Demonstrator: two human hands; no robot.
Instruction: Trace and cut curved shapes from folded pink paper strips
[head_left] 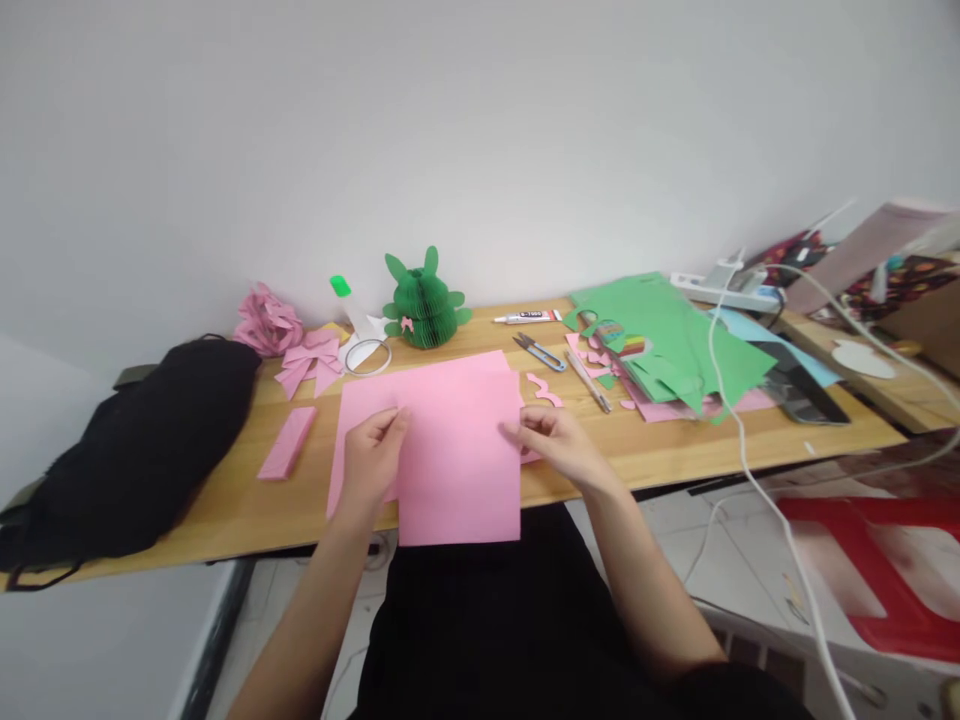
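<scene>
A pink sheet of paper is held up between both hands, its lower edge hanging past the table's front edge. My left hand pinches its left side between thumb and fingers. On the opposite side, my right hand grips the right edge, thumb in front. Behind it a larger pink sheet lies flat on the table, partly covered. Small pink paper scraps, blue-handled thread snips and a pen-like cutter lie just beyond my right hand.
On the wooden table are a green honeycomb paper figure, pink paper flower, pink bow, pink block, glue tube and green sheets. A black bag sits left; a white cable hangs right above a red stool.
</scene>
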